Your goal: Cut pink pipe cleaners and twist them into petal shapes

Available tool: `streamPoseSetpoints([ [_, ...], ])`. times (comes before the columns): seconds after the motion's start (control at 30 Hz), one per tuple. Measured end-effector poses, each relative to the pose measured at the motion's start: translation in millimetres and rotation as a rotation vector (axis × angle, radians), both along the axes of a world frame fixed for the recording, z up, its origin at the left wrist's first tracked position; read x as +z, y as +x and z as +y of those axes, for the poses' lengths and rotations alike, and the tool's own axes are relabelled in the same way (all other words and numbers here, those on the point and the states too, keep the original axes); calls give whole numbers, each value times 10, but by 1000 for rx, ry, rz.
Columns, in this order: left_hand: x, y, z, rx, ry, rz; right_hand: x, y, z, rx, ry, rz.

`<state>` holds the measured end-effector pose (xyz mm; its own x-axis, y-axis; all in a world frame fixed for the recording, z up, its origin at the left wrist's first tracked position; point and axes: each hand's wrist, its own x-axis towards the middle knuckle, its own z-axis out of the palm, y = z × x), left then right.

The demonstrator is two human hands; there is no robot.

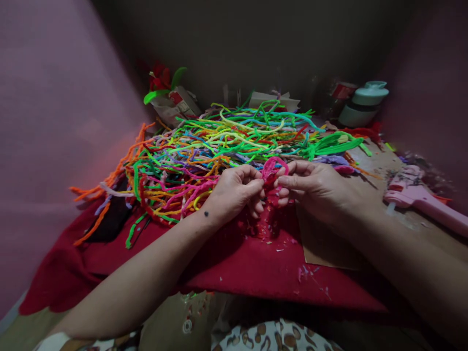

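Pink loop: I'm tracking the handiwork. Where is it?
Right of centre in the head view, the pink loop is held between the left hand and right hand.

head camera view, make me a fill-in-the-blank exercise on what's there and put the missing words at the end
1. The left hand and the right hand hold a looped pipe cleaner whose colour is ____.
2. The cloth below the hands is ____.
3. As the camera sees it, the glue gun lies to the ____ of the big pile of pipe cleaners.

Missing words: pink; red; right
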<state>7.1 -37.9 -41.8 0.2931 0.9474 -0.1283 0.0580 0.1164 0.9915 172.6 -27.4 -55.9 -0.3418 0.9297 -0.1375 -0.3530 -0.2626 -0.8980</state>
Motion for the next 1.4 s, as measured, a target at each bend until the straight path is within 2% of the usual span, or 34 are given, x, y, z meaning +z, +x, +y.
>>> streamPoseSetpoints([
  [0.1,12,11,-21,-27,-12,-1,-3,-27,-13,-56,27,58],
  [0.17,20,18,-36,-43,-18,-3,-6,-42,-32,-85,81,19],
  [0.33,35,39,-60,-75,-39,2,5,-85,-88,-219,344,-265],
  [0.5,54,58,-84,-57,-34,6,-25,-98,-86,-303,527,-495],
  [0.73,66,71,-123,-49,-39,-5,-148,-57,-77,-359,791,-727],
  [0.87,45,73,-114,-51,-27,-2,-159,-71,-120,-402,985,-851],
  [1.0,-13,77,-90,-49,-15,-13,-144,-85,-151,-391,1091,-875],
  [1.1,-46,86,-90,-27,27,0,-128,-95,-160,-370,1117,-919],
  [1.23,-58,97,-105,-19,74,29,-92,-99,-153,-383,983,-909],
  [1.33,-57,98,-105,-11,104,29,-48,-77,-140,-265,802,-789],
  [1.4,-51,97,-96,1,113,20,-26,-59,-140,-179,749,-744],
])
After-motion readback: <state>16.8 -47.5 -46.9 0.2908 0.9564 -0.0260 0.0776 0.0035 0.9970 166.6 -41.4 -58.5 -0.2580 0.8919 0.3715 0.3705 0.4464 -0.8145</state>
